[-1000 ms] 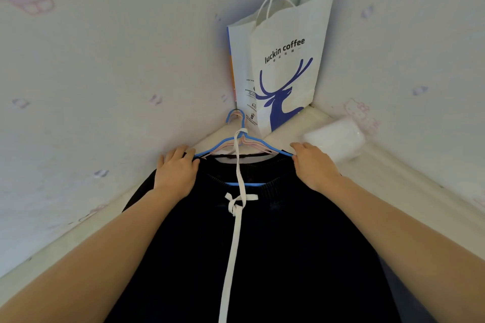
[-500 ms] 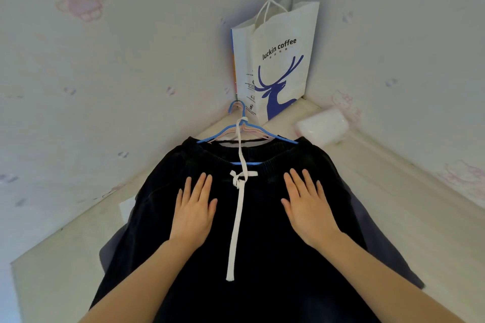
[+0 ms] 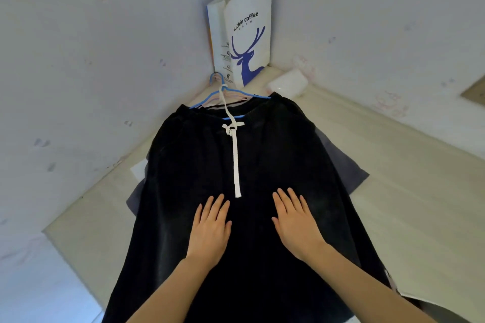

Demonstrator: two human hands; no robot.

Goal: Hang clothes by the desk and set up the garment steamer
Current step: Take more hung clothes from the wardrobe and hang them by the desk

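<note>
On black garment: left hand, right hand flat, fingers spread, gripping nothing; hem edges unobstructed.

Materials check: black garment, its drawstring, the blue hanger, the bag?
Black garment: soft matte fabric, faint sheen, maybe corduroy or velour.
Drawstring: flat white woven tape.
Blue hanger: thin rod, likely coated wire or plastic.
Bag: stiff white printed paper, cord handles.

I had only one view, the wide-angle camera on my head. It looked forward and down along my forearms, close over my left hand and right hand, toward the wall corner holding the Luckin Coffee paper bag.
</note>
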